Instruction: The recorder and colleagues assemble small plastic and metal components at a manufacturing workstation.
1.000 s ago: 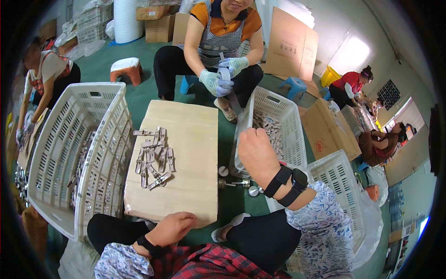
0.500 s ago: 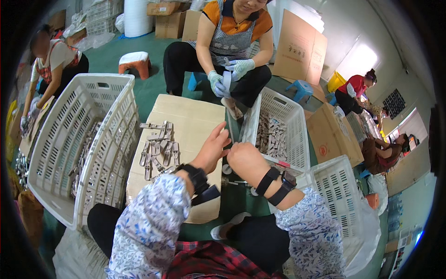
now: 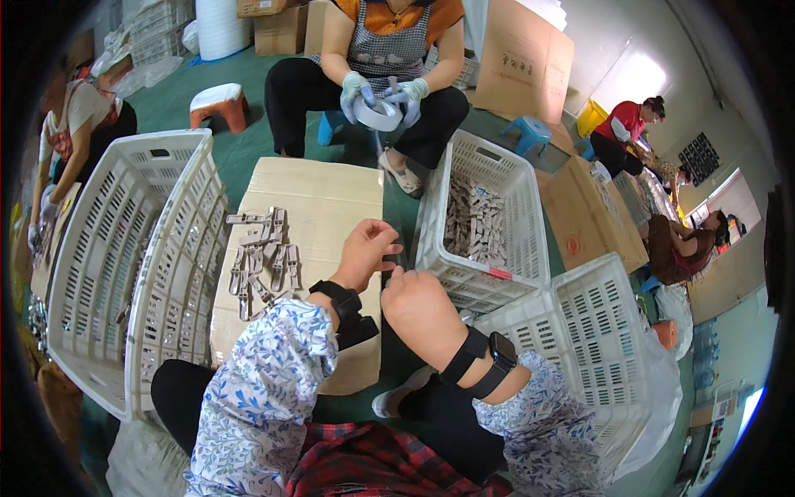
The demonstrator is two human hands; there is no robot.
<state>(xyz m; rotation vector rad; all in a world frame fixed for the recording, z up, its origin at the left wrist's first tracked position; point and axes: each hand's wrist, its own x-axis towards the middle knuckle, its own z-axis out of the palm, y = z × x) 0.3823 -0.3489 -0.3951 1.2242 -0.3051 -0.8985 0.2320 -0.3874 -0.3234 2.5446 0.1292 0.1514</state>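
Note:
Both of my hands meet over the right edge of a cardboard sheet [image 3: 319, 186]. My left hand [image 3: 364, 255] has its fingers curled in, the thumb and fingertips pointing toward the right hand. Close beside it, my right hand [image 3: 421, 305] is closed with its fingertips pressed together. Whatever lies between the fingertips is too small or hidden to make out. Left of my hands, several grey clips [image 3: 269, 253] lie loosely grouped on the sheet. More grey clips [image 3: 476, 217] fill the bottom of a white plastic crate [image 3: 484, 273] beyond my right hand.
A tall white crate [image 3: 91, 248] stands at my left; another crate [image 3: 600, 340] is at my right. Opposite, a seated person's gloved hands [image 3: 411, 98] hold a pale ring-shaped roll [image 3: 378, 118]. A cardboard box [image 3: 592, 215], a blue stool [image 3: 527, 132] and an orange-white stool [image 3: 219, 103] stand around.
The view has shifted slightly. My left hand's fingers, stretched out before, are now curled; my hands stay close together. The person opposite has brought the roll forward between both gloves.

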